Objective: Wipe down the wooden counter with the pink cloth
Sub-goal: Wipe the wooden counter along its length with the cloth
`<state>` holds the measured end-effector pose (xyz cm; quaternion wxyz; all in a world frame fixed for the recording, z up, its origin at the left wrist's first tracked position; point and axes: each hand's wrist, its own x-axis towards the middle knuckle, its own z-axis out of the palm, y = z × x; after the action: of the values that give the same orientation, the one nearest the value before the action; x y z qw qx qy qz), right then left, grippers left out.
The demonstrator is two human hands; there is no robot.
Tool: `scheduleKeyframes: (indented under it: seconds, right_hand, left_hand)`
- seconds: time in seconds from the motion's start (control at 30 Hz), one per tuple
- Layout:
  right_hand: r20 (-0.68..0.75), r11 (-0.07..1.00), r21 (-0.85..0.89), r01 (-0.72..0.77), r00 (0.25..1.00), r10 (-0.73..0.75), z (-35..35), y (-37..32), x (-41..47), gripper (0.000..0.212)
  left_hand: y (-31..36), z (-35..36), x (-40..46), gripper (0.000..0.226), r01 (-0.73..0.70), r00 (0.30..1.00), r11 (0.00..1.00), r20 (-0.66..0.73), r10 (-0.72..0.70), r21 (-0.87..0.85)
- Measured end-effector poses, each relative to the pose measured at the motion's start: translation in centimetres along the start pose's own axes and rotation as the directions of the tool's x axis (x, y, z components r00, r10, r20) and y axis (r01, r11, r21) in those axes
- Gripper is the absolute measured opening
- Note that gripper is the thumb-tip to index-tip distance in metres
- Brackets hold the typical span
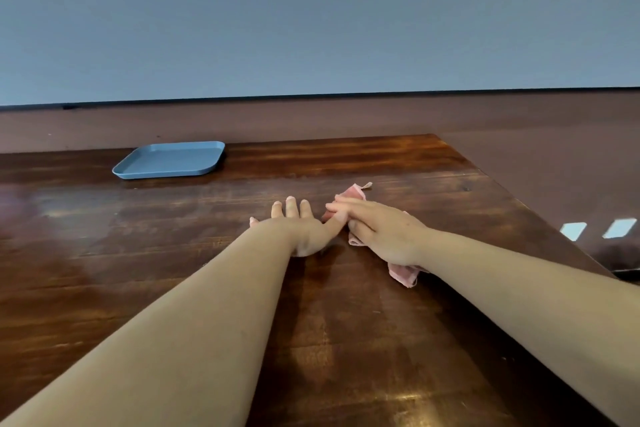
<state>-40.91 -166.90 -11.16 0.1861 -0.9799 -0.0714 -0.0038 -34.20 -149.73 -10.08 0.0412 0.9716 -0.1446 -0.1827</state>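
We pressed the pink cloth (356,194) on the wooden counter (173,270) with our flat right hand (377,232), while our left hand (298,229) lay open beside it.

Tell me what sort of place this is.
Probably a café or canteen counter, though little shows. A long dark wooden counter runs along a plain grey-blue wall, a blue serving tray sits on it, and the right hand presses a pink cloth down.

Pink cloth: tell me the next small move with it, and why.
Probably sweep the pink cloth leftward across the wooden counter. The right hand presses flat on it near the counter's right edge, the left hand rests flat beside it, and the broad surface toward the blue tray lies to the left.
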Motion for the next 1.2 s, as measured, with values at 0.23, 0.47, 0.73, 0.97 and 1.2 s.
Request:
scheduleKeyframes:
  seconds: [0.23,0.47,0.73,0.97,1.2]
  right_hand:
    - [-0.052,0.995,-0.044,-0.091,0.995,0.088,-0.2,-1.9,0.5,0.048]
    - [-0.023,0.998,-0.005,-0.057,0.998,0.057,-0.1,-2.0,-1.1,0.045]
    - [-0.081,0.999,-0.018,-0.033,0.996,0.031,1.3,-3.1,-3.7,0.050]
    - [-0.117,0.982,0.010,-0.188,0.975,0.188,0.5,-4.4,-1.9,0.049]
    - [-0.060,0.998,0.034,0.057,0.997,-0.055,1.0,-4.3,-5.3,0.055]
  left_hand:
    - [0.4,-0.2,-1.2,0.098,0.008,0.999,0.999,-0.031,-0.009,-0.031]
    - [0.6,0.6,-1.3,0.099,0.010,0.996,0.999,-0.083,-0.012,-0.032]
    - [-0.1,3.3,-1.7,0.073,-0.157,0.861,0.977,-0.504,0.066,-0.142]
    - [0.0,3.1,-2.9,0.049,-0.315,0.761,0.915,-0.643,0.086,-0.251]
    - [0.1,3.0,-3.1,0.039,-0.330,0.769,0.887,-0.637,0.053,-0.324]
